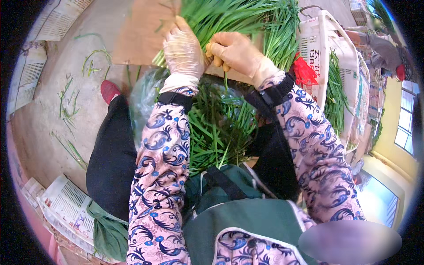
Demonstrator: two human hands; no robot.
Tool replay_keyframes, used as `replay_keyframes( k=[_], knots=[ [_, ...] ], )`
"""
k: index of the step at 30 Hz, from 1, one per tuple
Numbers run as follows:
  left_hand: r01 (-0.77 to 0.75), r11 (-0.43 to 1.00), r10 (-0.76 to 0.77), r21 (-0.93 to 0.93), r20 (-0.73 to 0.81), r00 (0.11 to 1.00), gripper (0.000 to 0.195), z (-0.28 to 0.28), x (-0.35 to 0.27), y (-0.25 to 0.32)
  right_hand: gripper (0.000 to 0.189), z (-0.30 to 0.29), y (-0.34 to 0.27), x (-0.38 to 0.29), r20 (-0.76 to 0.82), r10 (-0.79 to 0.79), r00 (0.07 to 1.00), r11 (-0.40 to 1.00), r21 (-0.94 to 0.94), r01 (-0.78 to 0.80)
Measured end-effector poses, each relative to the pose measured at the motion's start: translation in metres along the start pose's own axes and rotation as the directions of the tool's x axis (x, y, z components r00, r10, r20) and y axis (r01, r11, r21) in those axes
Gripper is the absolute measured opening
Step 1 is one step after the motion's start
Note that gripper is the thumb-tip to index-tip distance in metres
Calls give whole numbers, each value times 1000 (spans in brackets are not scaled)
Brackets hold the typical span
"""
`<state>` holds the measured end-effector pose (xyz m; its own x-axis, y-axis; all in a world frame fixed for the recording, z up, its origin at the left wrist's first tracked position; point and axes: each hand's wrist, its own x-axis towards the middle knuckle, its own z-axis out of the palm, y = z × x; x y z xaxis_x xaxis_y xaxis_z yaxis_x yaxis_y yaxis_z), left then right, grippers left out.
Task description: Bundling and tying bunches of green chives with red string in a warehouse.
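Note:
My left hand [183, 49], in a pale thin glove, is closed around a bunch of long green leafy stalks [212, 20], which look like garlic chives. Pale stem ends show to the left of that hand; most of its fingers are hidden. Just to the right, my right hand [237, 54] has its gloved fingers curled, and a thin green leaf [226, 80] hangs from their tips. Below both hands, loose green leaves [215, 132] fill a dark, plastic-lined space between my legs. More stalks [281, 36] lie behind my right hand.
A brown board [139, 36] extends left of the bunch. White plastic crates [313, 56] stand at right, one with a red bag [304, 71] and greens [335, 92]. Leaf scraps [68, 99] litter the floor. Another crate [66, 205] with green cloth [109, 235] sits lower left. A person [384, 49] is at far right.

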<state>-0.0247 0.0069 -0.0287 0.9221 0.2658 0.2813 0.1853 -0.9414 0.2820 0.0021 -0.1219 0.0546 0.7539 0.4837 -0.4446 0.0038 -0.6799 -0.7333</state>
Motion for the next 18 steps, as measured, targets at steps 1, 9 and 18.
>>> replay_keyframes(
  k=[1, 9, 18],
  knots=[
    [-9, 1000, 8, 26, 8, 1000, 104, -1, 0, -1, 31, -2, -1, 6, 2, -2, 1000, 1000, 3, 2],
    [92, 900, -136, -426, -73, 988, 120, -2, -6, 0, 26, -16, -13, 52, -270, -437, 858, 897, -204, 392],
    [298, -334, -298, -894, 400, 867, 49, 23, 0, -18, 30, 3, -8, 78, 180, -610, 771, 709, -310, 633]
  ],
)
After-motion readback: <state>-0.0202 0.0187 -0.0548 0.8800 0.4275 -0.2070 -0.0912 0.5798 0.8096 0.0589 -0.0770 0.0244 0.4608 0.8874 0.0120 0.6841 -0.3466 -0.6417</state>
